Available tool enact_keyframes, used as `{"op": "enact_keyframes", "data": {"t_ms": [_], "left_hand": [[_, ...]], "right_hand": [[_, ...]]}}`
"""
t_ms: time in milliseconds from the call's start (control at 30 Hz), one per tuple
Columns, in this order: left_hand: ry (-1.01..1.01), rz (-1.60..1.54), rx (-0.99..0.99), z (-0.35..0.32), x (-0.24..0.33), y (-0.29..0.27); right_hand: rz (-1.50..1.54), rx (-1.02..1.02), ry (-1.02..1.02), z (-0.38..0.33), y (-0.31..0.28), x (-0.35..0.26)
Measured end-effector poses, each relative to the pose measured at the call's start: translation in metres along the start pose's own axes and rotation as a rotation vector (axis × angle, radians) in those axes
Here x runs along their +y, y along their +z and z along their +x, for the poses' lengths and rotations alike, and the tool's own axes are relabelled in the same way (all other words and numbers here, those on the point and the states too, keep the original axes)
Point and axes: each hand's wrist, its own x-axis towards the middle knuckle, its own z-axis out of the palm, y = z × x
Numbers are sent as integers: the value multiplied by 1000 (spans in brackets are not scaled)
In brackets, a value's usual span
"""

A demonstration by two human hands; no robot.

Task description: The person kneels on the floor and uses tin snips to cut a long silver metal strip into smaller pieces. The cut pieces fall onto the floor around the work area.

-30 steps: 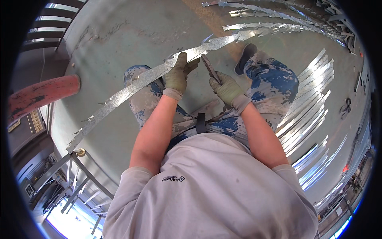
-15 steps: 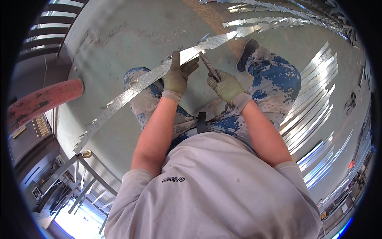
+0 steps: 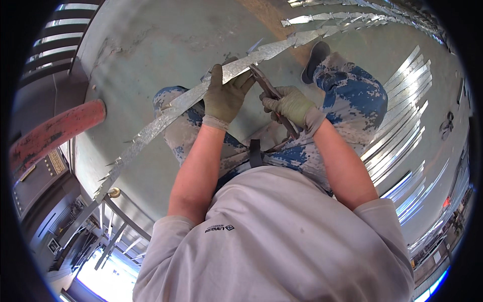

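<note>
A long shiny metal strip (image 3: 173,106) with jagged tabs along its edges runs slantwise from the lower left to the upper right. My left hand (image 3: 225,98), in a dirty work glove, is wrapped round it, thumb on the near face and fingertips on the far side. My gloved right hand (image 3: 291,104) grips long-handled pliers (image 3: 266,86). Their jaws touch the strip's lower edge, just right of my left fingers. Whether the jaws are closed on a tab is too small to tell.
Several more jagged strips (image 3: 322,18) lie at the upper right. Flat metal strips (image 3: 402,116) are spread on the floor to the right, with scissors (image 3: 447,126) beyond. A thick red pipe (image 3: 60,132) stands at the left, above a metal frame (image 3: 121,216).
The pliers' jaws have come up to the strip's edge, and their handles now show below my right hand. My left fingers have curled closer round the strip.
</note>
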Motion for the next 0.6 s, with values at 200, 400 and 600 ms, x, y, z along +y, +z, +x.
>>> {"op": "enact_keyframes", "data": {"t_ms": [200,400,600], "left_hand": [[-13,0,-82,1,0,1],[9,13,-70,2,-3,6],[9,3,-74,4,-5,4]], "right_hand": [[46,-39,15,0,-4,-6],[187,-151,48,-5,-8,-13],[373,-278,100,5,-15,3]]}}
